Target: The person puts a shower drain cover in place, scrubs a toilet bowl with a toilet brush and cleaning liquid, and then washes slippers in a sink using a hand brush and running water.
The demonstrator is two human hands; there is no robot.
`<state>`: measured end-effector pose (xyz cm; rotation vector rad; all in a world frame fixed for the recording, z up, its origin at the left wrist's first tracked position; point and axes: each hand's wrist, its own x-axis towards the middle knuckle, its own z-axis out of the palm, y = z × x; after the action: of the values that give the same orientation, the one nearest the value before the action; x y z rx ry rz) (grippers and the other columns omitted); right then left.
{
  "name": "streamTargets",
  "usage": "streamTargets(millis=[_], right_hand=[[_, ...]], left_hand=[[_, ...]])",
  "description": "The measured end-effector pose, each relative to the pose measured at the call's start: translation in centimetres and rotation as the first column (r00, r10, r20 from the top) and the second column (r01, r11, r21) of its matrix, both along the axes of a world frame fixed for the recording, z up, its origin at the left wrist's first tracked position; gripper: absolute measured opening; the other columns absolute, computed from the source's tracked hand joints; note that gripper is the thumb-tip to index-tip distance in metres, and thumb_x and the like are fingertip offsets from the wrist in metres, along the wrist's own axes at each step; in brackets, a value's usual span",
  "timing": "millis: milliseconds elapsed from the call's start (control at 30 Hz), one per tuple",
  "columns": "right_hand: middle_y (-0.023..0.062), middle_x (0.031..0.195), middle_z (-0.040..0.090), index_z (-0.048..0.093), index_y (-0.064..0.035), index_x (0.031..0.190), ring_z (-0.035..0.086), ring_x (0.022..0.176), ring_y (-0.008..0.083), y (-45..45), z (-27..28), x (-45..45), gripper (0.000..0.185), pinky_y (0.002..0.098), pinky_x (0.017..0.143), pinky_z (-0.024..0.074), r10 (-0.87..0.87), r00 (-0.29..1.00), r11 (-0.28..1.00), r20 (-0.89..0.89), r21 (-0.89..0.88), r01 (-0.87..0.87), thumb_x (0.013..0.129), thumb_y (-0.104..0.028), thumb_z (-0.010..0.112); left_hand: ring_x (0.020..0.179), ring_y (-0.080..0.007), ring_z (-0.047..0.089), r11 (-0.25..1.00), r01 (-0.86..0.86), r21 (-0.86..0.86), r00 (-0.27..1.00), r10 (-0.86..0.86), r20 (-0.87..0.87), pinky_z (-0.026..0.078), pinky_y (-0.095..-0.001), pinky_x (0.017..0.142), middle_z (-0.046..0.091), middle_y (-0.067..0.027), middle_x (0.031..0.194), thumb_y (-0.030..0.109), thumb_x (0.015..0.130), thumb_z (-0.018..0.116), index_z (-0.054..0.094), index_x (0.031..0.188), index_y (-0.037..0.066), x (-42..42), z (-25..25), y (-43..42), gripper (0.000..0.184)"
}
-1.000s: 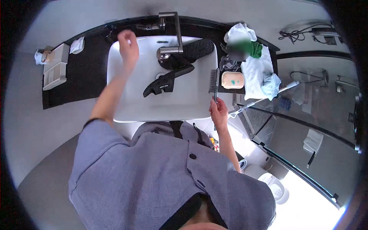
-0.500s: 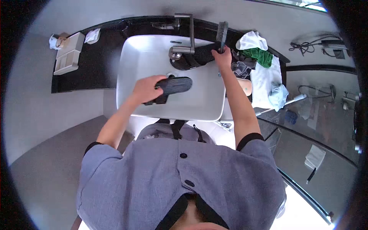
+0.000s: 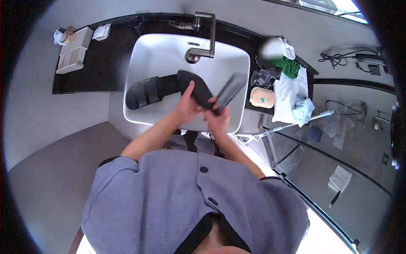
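My left hand (image 3: 188, 108) is closed on a black sandal (image 3: 196, 86) over the white sink (image 3: 163, 53), thumb on its upper face. In my right hand (image 3: 219, 121) is a scrubbing brush (image 3: 231, 91), smeared by motion and tilted up to the right. The right fingers sit close against the sandal's near end; whether they grip it too is unclear. A second black sandal (image 3: 143, 93) with straps lies at the sink's left side, its toe by the rim, partly behind the held one.
A metal faucet (image 3: 204, 53) reaches over the basin's back. On the right of the black counter are a soap dish (image 3: 262, 98), a green cloth (image 3: 289, 67), a white towel (image 3: 287, 103) and a light blue cloth (image 3: 303, 111). A pale organizer box (image 3: 71, 59) stands at left.
One sandal now lies at the sink's left. The sandal by the faucet is gone from there; one is held near the front. My right hand came down and left with the brush.
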<state>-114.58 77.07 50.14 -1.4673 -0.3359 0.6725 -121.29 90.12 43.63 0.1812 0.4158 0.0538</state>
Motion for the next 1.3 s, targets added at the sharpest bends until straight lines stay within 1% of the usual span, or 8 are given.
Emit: streamTargets(millis=[67,167,333,533,867,1000,1200,1300], right_hand=[[0.0031,0.084,0.059,0.050,-0.0044,0.110,0.057,0.057,0.0119,-1.3,-0.8,-2.0,0.039,0.0253,0.051,0.0472,0.123,0.981,0.992,-0.148,-0.001,-0.124,0.077,0.007,0.068],[0.0045,0.075,0.061,0.051,-0.0046,0.111,0.052,0.051,0.0093,-3.4,1.4,1.7,0.020,0.0270,0.049,0.0449,0.236,0.940,0.943,-0.244,-0.174,-0.282,0.095,-0.017,0.053],[0.0146,0.077,0.065,0.024,-0.0136,0.147,0.063,0.065,0.0287,-4.1,0.7,6.3,0.050,0.0416,0.063,0.0518,0.400,0.916,0.775,0.037,-0.548,-0.316,0.101,-0.032,0.033],[0.0196,0.083,0.067,0.010,-0.0387,0.148,0.067,0.081,0.0380,-0.2,-0.9,3.2,0.055,0.0503,0.067,0.0519,0.943,0.253,0.300,0.216,-0.879,-0.371,0.100,-0.040,0.037],[0.0196,0.069,0.064,0.006,-0.0239,0.151,0.064,0.060,0.0389,7.9,-6.5,6.1,0.069,0.0516,0.058,0.0503,0.939,0.327,0.241,0.106,-0.882,-0.405,0.096,-0.044,0.043],[0.0192,0.072,0.066,0.008,-0.0247,0.151,0.067,0.066,0.0363,4.8,-5.4,7.4,0.061,0.0513,0.064,0.0512,0.977,0.207,0.114,0.045,-0.934,-0.337,0.099,-0.046,0.033],[0.0201,0.071,0.066,0.018,-0.0138,0.147,0.064,0.063,0.0408,12.1,-10.5,10.4,0.057,0.0535,0.057,0.0489,0.886,0.256,0.432,0.386,-0.888,-0.158,0.098,-0.035,0.039],[0.0201,0.077,0.067,0.006,-0.0158,0.151,0.066,0.068,0.0369,6.1,-5.8,6.5,0.078,0.0496,0.061,0.0513,0.986,0.117,0.143,0.120,-0.965,-0.219,0.085,-0.009,0.047]], left_hand=[[0.095,-0.0315,0.064,0.987,-0.057,-0.149,0.981,0.083,0.176,0.053,-0.0459,0.082,0.066,-0.0146,0.100,0.065,0.088,0.046,0.059,0.107,0.004,0.2,-1.8,-0.6,0.066],[0.091,-0.0297,0.065,0.973,-0.193,0.131,0.958,0.215,-0.190,0.055,-0.0455,0.077,0.066,-0.0155,0.101,0.062,0.091,0.044,0.059,0.111,0.005,-0.2,2.7,-0.1,0.062],[0.102,-0.0319,0.062,0.988,-0.143,-0.053,0.986,0.137,-0.093,0.050,-0.0515,0.086,0.064,-0.0164,0.110,0.062,0.093,0.037,0.054,0.121,0.004,-1.6,0.9,4.7,0.066],[0.106,-0.0314,0.058,0.943,-0.193,-0.270,0.977,0.159,-0.145,0.042,-0.0590,0.089,0.062,-0.0161,0.113,0.064,0.094,0.025,0.052,0.125,0.006,-2.1,-1.8,3.0,0.071],[0.101,-0.0313,0.059,0.972,-0.156,-0.178,0.969,0.116,-0.219,0.044,-0.0530,0.081,0.061,-0.0155,0.113,0.062,0.096,0.021,0.054,0.122,0.009,-4.2,-5.6,4.4,0.068],[0.099,-0.0316,0.059,0.960,-0.226,-0.166,0.917,0.152,-0.368,0.044,-0.0538,0.080,0.061,-0.0157,0.113,0.062,0.096,0.020,0.053,0.124,0.009,-2.9,-2.7,3.3,0.068],[0.100,-0.0323,0.059,0.974,-0.182,-0.137,0.965,0.150,-0.214,0.043,-0.0552,0.079,0.062,-0.0160,0.109,0.063,0.096,0.020,0.053,0.123,0.009,-4.1,-3.1,3.9,0.069],[0.098,-0.0324,0.059,0.977,-0.175,-0.119,0.944,0.132,-0.303,0.044,-0.0550,0.078,0.062,-0.0154,0.108,0.063,0.096,0.021,0.053,0.123,0.009,-4.2,-3.4,4.4,0.069]])
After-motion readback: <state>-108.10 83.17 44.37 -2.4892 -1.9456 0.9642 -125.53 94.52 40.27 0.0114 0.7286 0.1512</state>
